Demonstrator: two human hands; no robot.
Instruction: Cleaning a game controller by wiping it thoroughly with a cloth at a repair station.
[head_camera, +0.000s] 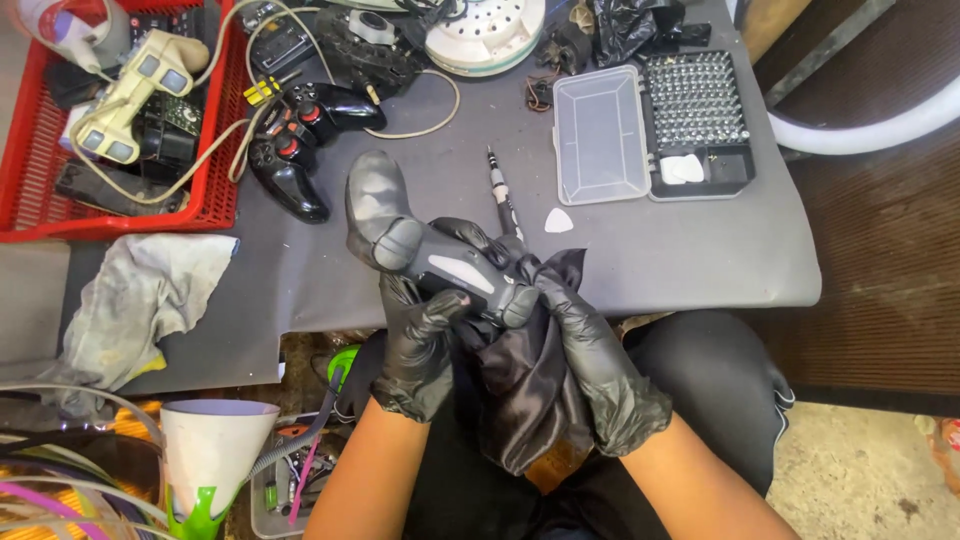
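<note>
Both my hands wear black gloves and hold a dark grey game controller (400, 235) over the near edge of the grey table mat (690, 255). My left hand (420, 345) grips its underside from the left. My right hand (590, 350) grips the right end and also holds a black cloth (525, 390) that hangs down toward my lap. One handle of the controller points up and left. A small precision screwdriver (500, 190) lies on the mat just behind the controller, next to a white pick (558, 221).
An open bit case (650, 130) with several bits lies at the back right. A black and red controller (300, 135) sits left of centre, beside a red basket (30, 170) of old controllers and cables. A dirty rag (140, 300) lies at left, a white cup (215, 450) below.
</note>
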